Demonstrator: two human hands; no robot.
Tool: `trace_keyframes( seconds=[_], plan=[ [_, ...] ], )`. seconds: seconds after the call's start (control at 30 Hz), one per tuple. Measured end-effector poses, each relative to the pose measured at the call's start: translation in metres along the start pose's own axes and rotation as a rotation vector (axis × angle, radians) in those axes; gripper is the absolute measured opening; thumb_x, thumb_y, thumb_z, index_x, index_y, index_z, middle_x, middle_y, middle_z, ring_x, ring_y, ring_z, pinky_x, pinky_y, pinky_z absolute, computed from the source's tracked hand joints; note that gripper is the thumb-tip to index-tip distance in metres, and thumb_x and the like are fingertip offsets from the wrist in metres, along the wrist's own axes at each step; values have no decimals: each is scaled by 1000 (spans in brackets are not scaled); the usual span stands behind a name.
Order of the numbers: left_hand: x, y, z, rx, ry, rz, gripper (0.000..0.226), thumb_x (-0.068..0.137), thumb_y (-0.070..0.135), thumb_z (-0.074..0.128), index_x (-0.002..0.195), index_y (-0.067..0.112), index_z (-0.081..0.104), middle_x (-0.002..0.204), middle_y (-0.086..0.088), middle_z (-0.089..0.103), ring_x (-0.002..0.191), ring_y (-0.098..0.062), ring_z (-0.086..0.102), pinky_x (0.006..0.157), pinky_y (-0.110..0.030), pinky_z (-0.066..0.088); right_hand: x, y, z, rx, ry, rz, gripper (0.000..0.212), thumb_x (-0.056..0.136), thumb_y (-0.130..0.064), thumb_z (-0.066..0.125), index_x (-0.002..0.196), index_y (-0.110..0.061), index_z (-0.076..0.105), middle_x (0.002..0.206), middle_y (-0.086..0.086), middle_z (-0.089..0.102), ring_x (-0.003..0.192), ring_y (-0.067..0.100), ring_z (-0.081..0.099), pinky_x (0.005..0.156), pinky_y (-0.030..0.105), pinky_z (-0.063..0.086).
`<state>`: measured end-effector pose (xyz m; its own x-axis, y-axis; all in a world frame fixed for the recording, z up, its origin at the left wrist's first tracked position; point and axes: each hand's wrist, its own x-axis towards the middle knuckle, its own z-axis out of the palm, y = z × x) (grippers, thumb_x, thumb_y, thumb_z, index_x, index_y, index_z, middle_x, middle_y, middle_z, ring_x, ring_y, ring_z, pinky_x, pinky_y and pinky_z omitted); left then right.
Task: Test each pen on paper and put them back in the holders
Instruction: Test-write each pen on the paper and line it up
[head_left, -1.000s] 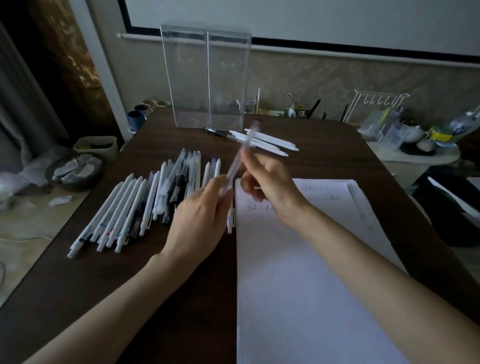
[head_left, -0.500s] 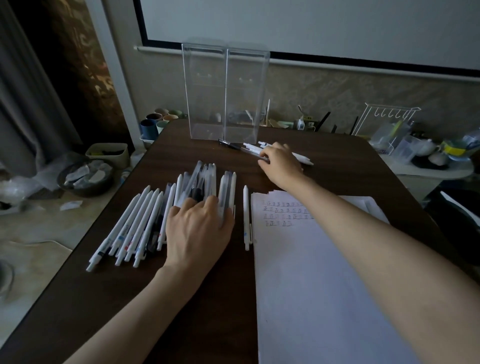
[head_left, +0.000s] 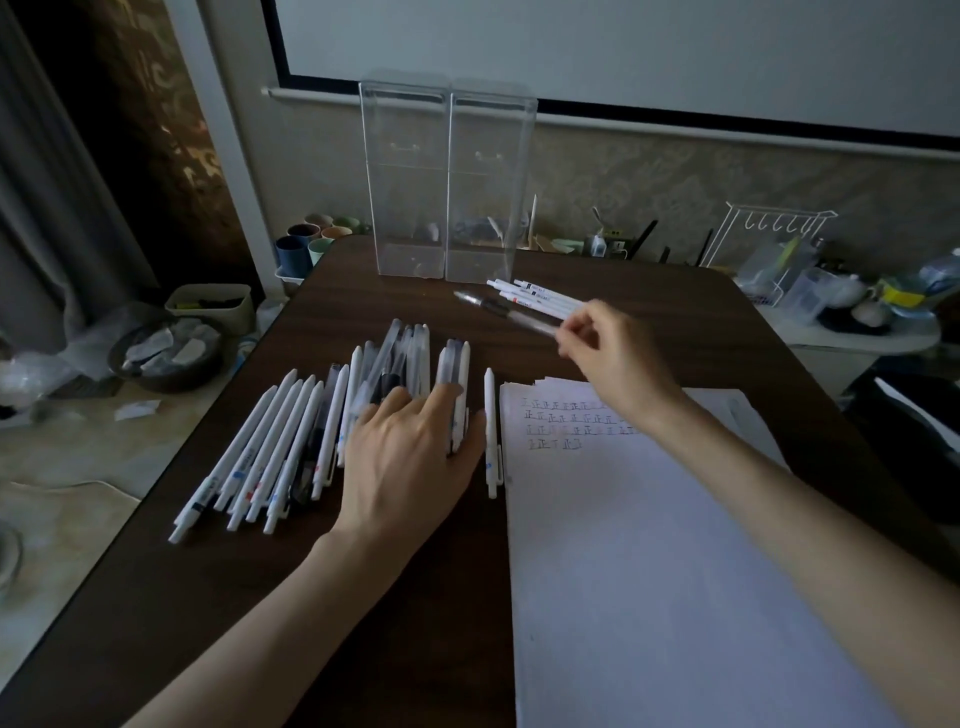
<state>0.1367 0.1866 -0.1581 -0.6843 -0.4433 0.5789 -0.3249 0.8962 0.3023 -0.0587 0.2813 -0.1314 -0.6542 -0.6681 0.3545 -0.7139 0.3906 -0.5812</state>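
Dark wooden bench (head_left: 363, 597) carries everything. White paper (head_left: 675, 571) lies on its right half, near edge running out of view. Two tall clear holders (head_left: 447, 182) stand side by side at the far edge; no pens visibly in them, clutter shows through from behind.

Big pile of pens (head_left: 291, 441), mostly white with some dark or clear, fans across the bench left of the paper. Left hand (head_left: 410, 457) rests flat on the pile's right part, fingers straight and spread, gripping nothing. Right hand (head_left: 613, 358) reaches past the paper's top, fingers loosely curled at the tail ends of a small set-aside group of white pens (head_left: 535, 299) just in front of the holders. A clear gel pen (head_left: 519, 316) lies at its fingertips; pinched or only touched, cannot tell, motion blur. One single white pen (head_left: 490, 431) lies along the paper's left edge. Rows of tally marks (head_left: 566, 423) sit at the paper's top.

Judged step: between pens, one parked with the tested group, next one due. Next move needs the left hand to single out one pen from the pile, pass it right, scribble near the tallies. Holders unfilled, so task looks early.
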Motion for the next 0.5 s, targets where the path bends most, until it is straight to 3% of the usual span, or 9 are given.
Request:
trace_keyframes(
  seconds=[0.1, 0.17, 0.3, 0.37, 0.43, 0.5],
  plan=[
    [0, 6, -1, -9, -28, 72, 48, 85, 46, 52, 120, 14, 58, 60, 6, 57, 61, -16, 52, 54, -26, 36, -52, -9, -35, 213, -182, 20, 6, 90, -14, 60, 89, -8, 62, 75, 0, 65, 67, 18, 59, 61, 26, 45],
    [0, 7, 0, 8, -42, 89, 51, 85, 51, 49, 122, 17, 58, 66, 5, 61, 64, -18, 54, 56, -28, 38, -77, -14, -49, 344, -231, 28, 4, 88, -10, 62, 85, -9, 63, 72, 1, 66, 68, 11, 60, 63, 17, 45],
    [-2, 9, -2, 24, -64, 210, 45, 89, 49, 40, 101, 17, 69, 69, 2, 64, 66, -22, 56, 63, -30, 33, -102, -19, -59, 691, -106, 91, 9, 87, -6, 62, 79, -7, 60, 60, -4, 64, 56, -1, 54, 58, 8, 39],
    [-6, 16, -4, 16, -52, 325, 40, 90, 45, 42, 89, 16, 71, 68, 2, 61, 67, -23, 55, 66, -32, 29, -107, -22, -57, 852, 0, 126, 15, 83, -24, 67, 77, -13, 60, 58, -6, 62, 54, 0, 50, 56, 11, 39],
    [-11, 28, -4, 19, -29, 425, 38, 90, 43, 46, 80, 15, 69, 66, 2, 57, 67, -22, 53, 66, -32, 29, -110, -23, -50, 883, -42, 122, 23, 73, -38, 75, 77, -21, 59, 61, -10, 61, 57, 0, 50, 56, 12, 39],
    [-17, 40, -1, 10, -36, 490, 39, 92, 42, 47, 76, 14, 68, 66, 0, 54, 66, -22, 50, 63, -33, 33, -114, -23, -39, 844, -188, 82, 19, 77, -23, 75, 77, -17, 57, 61, -13, 58, 57, -1, 50, 56, 10, 38]
  ],
)
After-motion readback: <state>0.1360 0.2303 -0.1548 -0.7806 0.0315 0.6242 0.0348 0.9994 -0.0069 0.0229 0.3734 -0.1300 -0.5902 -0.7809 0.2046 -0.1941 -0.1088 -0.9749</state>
